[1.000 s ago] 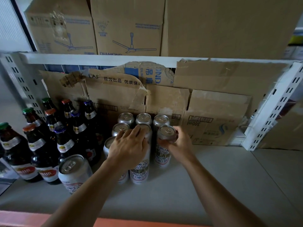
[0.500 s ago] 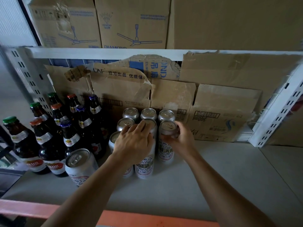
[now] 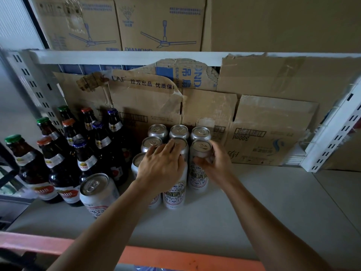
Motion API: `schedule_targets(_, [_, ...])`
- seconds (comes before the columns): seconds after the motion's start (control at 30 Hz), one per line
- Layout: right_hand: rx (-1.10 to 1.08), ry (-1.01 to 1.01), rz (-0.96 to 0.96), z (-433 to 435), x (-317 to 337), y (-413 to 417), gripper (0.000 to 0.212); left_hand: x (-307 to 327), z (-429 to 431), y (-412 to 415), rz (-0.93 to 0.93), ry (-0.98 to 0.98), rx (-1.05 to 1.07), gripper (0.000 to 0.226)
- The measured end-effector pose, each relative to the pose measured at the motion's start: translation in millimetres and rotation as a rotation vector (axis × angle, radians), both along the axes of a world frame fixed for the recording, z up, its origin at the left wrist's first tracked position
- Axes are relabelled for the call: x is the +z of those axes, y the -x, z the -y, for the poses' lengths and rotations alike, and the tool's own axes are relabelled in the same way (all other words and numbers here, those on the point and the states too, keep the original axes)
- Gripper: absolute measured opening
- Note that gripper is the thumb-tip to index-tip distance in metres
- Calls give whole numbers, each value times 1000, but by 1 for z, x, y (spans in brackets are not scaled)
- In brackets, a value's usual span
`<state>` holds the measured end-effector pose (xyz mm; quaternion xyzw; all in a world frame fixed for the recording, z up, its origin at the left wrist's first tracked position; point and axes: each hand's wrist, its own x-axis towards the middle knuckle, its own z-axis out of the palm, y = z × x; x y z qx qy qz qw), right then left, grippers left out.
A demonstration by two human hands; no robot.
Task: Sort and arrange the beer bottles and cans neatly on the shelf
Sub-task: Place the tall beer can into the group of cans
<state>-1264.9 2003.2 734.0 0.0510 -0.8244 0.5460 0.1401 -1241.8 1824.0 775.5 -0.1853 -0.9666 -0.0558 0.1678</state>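
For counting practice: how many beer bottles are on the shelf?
9, at the shelf's left in three rows of three: green caps leftmost, orange middle, blue rightmost. Possibly more offscreen.

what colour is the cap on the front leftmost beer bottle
The cap is green, seen best in the head view.
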Motion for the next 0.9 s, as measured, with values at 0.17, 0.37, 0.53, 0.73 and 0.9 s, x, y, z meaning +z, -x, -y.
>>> schedule_targets(0.17, [12, -41, -39, -2, -2, -1, 54, 1, -1, 0, 16, -18, -6, 59])
schedule_targets(0.37, [63, -64, -18, -5, -4, -3, 58, 3, -1, -1, 30, -54, -25, 60])
schedule_targets(0.53, [48, -62, 1, -7, -5, -5, 70, 4, -1, -2, 57, -96, -23, 55])
schedule_targets(0.73, [74, -36, 49, -7, -1, -5, 61, 10, 0, -7, 94, -156, -27, 41])
schedule_targets(0.9, [101, -16, 90, -8, 4, -7, 49, 18, 3, -10, 80, -372, -94, 25])
